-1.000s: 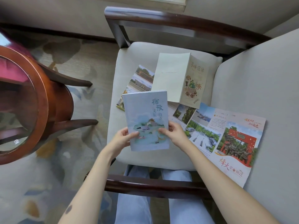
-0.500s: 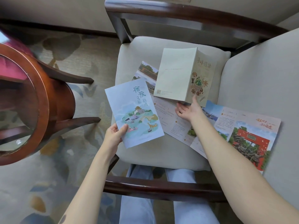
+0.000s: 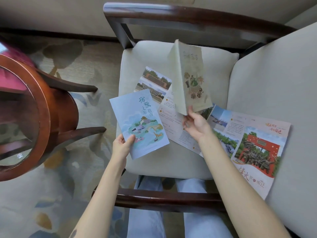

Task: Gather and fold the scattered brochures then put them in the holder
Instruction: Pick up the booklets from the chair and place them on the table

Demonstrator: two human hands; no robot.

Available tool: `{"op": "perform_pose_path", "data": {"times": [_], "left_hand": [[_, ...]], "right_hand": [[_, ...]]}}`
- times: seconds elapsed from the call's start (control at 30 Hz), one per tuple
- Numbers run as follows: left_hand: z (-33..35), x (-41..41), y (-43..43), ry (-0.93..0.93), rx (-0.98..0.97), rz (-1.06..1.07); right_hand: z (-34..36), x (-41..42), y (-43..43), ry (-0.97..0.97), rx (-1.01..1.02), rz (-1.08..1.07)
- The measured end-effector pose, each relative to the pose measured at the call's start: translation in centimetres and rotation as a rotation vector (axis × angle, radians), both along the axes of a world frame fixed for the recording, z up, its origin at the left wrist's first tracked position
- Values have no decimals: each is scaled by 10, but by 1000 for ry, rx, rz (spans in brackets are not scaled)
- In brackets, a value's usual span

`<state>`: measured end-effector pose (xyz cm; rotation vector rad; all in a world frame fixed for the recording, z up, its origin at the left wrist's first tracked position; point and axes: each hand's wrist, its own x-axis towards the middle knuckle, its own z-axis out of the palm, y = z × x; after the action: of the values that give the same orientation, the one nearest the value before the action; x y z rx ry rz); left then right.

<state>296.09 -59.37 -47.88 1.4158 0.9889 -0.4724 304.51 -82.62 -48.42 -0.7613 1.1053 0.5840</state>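
Note:
My left hand (image 3: 122,146) grips the lower left corner of a folded blue brochure (image 3: 139,123), held above the chair seat's left edge. My right hand (image 3: 196,123) pinches the bottom edge of a cream brochure (image 3: 189,79) with food drawings, lifted and half closed along its fold. Under them a long unfolded brochure (image 3: 250,143) with photos and a red gate lies open across the seat cushion (image 3: 164,165) and onto the chair back. No holder is in view.
The chair has dark wooden arms (image 3: 171,200) at front and back, and my legs in jeans show beneath the front arm. A round wooden side table with a glass top (image 3: 39,114) stands at the left on patterned carpet.
My right hand let go of the blue brochure, reached to the cream one and has lifted it off the seat, folding it shut. My left hand carried the blue brochure leftward.

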Motion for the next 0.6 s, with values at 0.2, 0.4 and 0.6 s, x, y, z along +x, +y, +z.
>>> {"op": "perform_pose_path", "data": {"times": [0.2,0.4,0.6], "left_hand": [[-1,5,-23,-23,-14,41],[3,-2,-30,-68,-165,56],[10,-4,-34,-76,-238,118]], "right_hand": [[14,-73,49,-48,-263,89],[11,-110,81,-96,-347,133],[14,-115,86,-172,-385,217]]}}
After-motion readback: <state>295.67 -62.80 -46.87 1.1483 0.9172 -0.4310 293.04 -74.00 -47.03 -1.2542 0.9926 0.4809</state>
